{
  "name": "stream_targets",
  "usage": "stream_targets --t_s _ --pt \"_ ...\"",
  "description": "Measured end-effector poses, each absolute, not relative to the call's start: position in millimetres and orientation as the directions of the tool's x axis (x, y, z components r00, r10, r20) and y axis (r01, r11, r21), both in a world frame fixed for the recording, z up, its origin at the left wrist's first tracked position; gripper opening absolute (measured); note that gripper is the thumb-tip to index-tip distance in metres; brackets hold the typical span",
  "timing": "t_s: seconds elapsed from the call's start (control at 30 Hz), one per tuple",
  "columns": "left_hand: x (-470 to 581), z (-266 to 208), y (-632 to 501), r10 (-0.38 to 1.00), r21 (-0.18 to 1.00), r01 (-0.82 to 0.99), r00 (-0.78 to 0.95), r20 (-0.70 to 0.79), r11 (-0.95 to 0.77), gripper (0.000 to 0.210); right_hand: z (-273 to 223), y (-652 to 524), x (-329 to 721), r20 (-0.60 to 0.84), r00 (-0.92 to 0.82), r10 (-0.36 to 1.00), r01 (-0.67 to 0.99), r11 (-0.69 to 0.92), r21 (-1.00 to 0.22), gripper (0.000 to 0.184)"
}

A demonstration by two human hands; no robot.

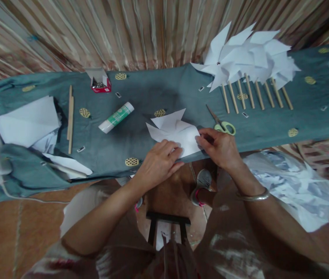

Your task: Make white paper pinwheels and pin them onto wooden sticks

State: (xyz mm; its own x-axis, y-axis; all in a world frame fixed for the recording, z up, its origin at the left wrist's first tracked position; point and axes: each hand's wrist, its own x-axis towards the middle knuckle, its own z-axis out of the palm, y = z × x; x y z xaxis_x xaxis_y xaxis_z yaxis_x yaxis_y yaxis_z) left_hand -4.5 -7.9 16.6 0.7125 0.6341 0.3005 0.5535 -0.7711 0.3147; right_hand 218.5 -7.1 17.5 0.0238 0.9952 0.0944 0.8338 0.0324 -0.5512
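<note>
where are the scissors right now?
Head view, right of centre: the scissors lie on the cloth just beyond the right hand, nearer than the pinwheel sticks.

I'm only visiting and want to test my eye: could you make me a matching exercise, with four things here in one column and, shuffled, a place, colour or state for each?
Things:
1. scissors
2. glue stick
3. small box
4. folded paper

Descriptions:
A. touched by the left hand and the right hand
B. red, with its lid open
C. lying just beyond the right hand
D. white with a green band

Pairs: 1-C; 2-D; 3-B; 4-A
</note>
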Motion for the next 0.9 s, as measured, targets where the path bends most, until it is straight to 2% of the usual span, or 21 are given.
stream_targets --t_s 0.17,0.33,0.4,0.5,0.67,0.8,0.9 --pt "2.5 7.2 -9.7 0.647 0.314 0.576 0.731 0.216 -0.755 0.014 15.1 -4.6 223.1 0.121 0.012 0.993 0.833 0.057 -0.550 0.019" --pt "-1.5 4.9 -11.1 0.654 0.327 0.574 0.714 0.249 -0.751 0.020 14.5 -4.6 234.5 0.165 0.036 0.986 0.820 0.065 -0.569 0.025" --pt "-3.3 4.9 -12.3 0.652 0.333 0.566 0.706 0.277 -0.754 0.021 16.3 -6.1 240.3 0.195 0.030 0.980 0.789 0.097 -0.607 0.028" --pt "-5.4 6.4 -14.2 0.639 0.338 0.547 0.707 0.303 -0.766 0.021 19.7 -9.9 245.2 0.217 -0.083 0.973 0.682 0.214 -0.699 0.030" --pt "-7.1 10.2 -17.0 0.631 0.352 0.534 0.722 0.283 -0.769 0.023 22.1 -16.9 236.8 0.175 -0.215 0.961 0.587 0.271 -0.763 0.017" --pt "-7.6 10.5 -18.3 0.633 0.367 0.531 0.726 0.269 -0.764 0.021 18.1 -17.1 227.8 0.142 -0.218 0.966 0.557 0.243 -0.794 0.011" --pt "-7.2 9.6 -18.6 0.634 0.384 0.525 0.727 0.263 -0.760 0.020 12.9 -16.3 220.6 0.171 -0.195 0.966 0.590 0.255 -0.766 0.011"
